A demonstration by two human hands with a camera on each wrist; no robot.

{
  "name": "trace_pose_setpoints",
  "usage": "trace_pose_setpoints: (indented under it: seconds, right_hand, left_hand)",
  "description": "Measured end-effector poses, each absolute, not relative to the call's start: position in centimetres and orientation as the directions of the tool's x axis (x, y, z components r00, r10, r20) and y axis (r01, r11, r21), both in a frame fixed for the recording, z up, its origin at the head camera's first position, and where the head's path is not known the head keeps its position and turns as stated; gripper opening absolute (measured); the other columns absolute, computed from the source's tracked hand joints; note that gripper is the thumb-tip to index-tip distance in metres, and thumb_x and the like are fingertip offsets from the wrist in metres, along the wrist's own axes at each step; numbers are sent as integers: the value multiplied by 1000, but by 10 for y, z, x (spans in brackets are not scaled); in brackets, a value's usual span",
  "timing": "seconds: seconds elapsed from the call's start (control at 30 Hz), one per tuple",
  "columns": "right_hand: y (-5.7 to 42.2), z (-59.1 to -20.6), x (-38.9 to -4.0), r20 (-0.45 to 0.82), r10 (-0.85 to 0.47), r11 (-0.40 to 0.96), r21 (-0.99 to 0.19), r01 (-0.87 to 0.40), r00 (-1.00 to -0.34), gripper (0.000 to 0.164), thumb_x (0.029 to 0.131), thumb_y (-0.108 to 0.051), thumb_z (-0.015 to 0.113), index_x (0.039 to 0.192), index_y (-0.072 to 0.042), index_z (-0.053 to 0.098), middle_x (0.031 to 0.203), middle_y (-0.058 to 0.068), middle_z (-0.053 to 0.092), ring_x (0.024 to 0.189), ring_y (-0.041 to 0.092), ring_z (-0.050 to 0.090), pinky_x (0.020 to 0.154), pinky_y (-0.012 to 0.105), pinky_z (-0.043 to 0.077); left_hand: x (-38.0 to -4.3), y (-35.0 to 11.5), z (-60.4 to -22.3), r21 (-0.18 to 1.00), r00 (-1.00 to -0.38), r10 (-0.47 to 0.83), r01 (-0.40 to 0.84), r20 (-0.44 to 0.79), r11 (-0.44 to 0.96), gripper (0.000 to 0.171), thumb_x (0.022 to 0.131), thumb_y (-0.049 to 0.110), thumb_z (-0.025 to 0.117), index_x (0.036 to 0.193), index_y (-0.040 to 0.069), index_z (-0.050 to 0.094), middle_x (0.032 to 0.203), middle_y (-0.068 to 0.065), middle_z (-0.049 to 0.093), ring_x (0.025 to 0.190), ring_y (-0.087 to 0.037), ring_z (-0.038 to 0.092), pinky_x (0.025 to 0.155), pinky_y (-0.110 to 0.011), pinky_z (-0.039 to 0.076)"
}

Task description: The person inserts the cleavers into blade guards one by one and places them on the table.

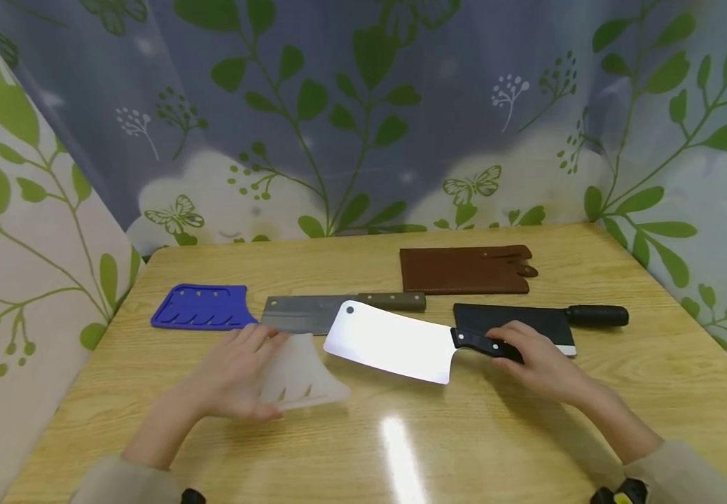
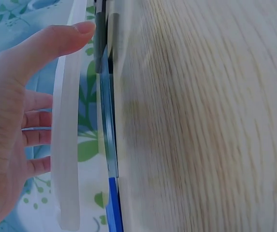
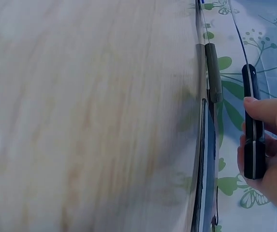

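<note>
my left hand (image 1: 234, 374) grips a translucent white blade guard (image 1: 303, 374), thumb over its edge, partly hiding it; the guard sits raised off the wooden table (image 1: 464, 448). one blue blade guard (image 1: 202, 306) lies far left. three cleavers: a grey one (image 1: 313, 313), half covered; the bright cleaver (image 1: 395, 343), whose black handle my right hand (image 1: 536, 360) clasps; a black-sheathed one (image 1: 527, 323). one brown leather sheath (image 1: 464, 270) behind. no writing is legible.
</note>
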State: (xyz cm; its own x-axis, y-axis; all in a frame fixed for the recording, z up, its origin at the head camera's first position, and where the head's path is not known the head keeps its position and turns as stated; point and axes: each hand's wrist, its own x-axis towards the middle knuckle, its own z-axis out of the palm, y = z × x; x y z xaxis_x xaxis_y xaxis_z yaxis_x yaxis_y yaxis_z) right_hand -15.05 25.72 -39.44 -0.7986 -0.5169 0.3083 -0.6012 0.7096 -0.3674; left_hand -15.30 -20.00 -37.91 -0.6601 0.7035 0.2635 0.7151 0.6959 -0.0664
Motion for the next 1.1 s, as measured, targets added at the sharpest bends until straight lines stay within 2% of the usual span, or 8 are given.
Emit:
trace_pose_setpoints:
  seconds: [0.37, 1.1]
  right_hand:
    - [255, -394, -153, 288, -504, 719, -382, -580, -814, 33, 81, -5, 69, 113, 2, 60, 102, 7, 57, 90, 22, 57, 72, 39, 48]
    - [254, -395, -152, 275, -497, 722, -394, -569, -823, 34, 83, -6, 67, 114, 3, 59, 103, 8, 57, 92, 23, 57, 75, 41, 48]
  left_hand:
    - [-153, -190, -376, -58, -685, 699, 704, 206, 707, 104, 52, 65, 72, 128, -1, 49, 114, -12, 49, 102, -26, 46, 81, -44, 43]
    - [-155, -188, -379, -61, -687, 702, 705, 185, 706, 104, 52, 65, 71, 129, -1, 49, 114, -12, 48, 103, -27, 45, 82, -45, 41]
